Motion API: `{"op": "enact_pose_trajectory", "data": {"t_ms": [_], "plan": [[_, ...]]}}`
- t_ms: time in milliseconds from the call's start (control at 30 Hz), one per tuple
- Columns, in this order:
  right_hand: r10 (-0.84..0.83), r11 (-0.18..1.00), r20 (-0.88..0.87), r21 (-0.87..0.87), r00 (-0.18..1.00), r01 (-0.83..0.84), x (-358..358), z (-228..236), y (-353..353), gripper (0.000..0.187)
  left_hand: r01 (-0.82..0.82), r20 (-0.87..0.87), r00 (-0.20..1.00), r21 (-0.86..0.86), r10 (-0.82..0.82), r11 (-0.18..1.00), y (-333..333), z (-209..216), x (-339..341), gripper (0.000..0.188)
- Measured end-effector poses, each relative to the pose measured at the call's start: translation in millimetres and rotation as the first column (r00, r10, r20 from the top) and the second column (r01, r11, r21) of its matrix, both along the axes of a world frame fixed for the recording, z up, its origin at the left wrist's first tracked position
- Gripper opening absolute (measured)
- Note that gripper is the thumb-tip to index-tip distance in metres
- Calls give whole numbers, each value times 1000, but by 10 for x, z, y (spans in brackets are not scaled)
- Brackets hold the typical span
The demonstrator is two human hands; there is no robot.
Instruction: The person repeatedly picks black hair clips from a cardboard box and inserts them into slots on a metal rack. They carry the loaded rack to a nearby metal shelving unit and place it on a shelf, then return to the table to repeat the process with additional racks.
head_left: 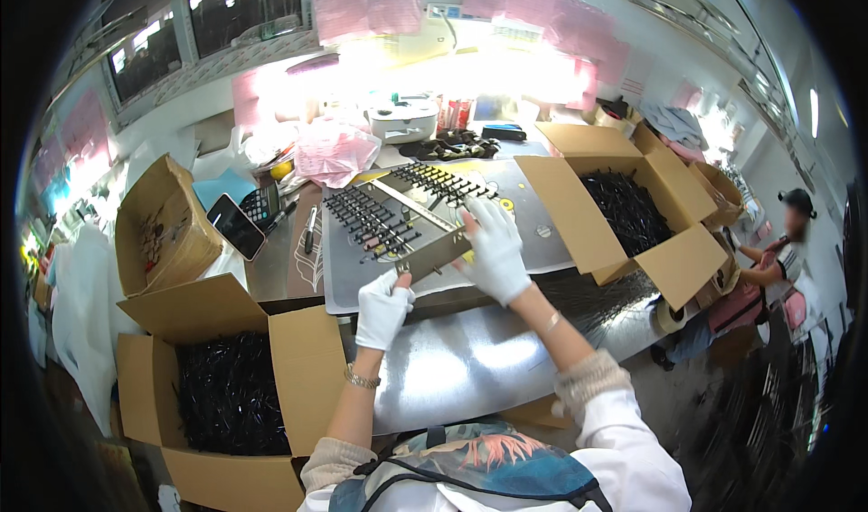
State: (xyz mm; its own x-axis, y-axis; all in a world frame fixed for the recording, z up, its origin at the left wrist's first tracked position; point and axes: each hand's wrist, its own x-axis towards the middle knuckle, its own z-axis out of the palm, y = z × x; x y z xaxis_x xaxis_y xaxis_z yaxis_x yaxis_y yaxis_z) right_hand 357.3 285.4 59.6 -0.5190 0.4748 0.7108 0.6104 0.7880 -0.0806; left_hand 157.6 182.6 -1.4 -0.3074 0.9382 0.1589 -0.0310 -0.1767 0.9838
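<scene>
A metal rack (411, 206) with rows of thin black rods along both sides lies tilted over the grey mat. My left hand (384, 311), in a white glove with bare fingertips, pinches the near left corner of its end plate. At the other end of that plate is my right hand (494, 248), gloved the same way and closed around the corner; its fingertips are partly hidden. The rack's far end is above the mat, and I cannot tell whether it touches it.
Open cartons of thin black pieces stand at lower left (226, 394) and right (624, 209). A phone (237, 226), calculator (262, 204) and pen (311, 232) lie left of the mat (533, 232). Behind sits a white box-shaped device (402, 121). Another person (768, 268) is at far right.
</scene>
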Motion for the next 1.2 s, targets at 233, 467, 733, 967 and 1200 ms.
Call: {"op": "enact_pose_trajectory", "data": {"t_ms": [233, 467, 733, 967, 1200], "plan": [[212, 939, 150, 243, 966, -244, -445, 709, 342, 41, -113, 81, 992, 175, 100, 978, -196, 630, -228, 31], [-13, 993, 46, -118, 999, 18, 67, 1568, -950, 51, 56, -237, 971, 70, -38, 996, -1409, 1, 258, 33], [155, 866, 303, -499, 940, 19, 201, 852, -1780, 59, 559, -117, 712, -502, -692, 660, -2017, -789, 1012, 53], [190, 929, 360, -366, 913, -49, 7, 381, -1894, 56, 229, -193, 903, -543, -385, 808, -1998, -950, 1338, 70], [232, 957, 340, -247, 911, -151, 443, 313, -1949, 61, 41, -209, 973, -262, -98, 964, -1903, -1272, 1934, 42]]}}
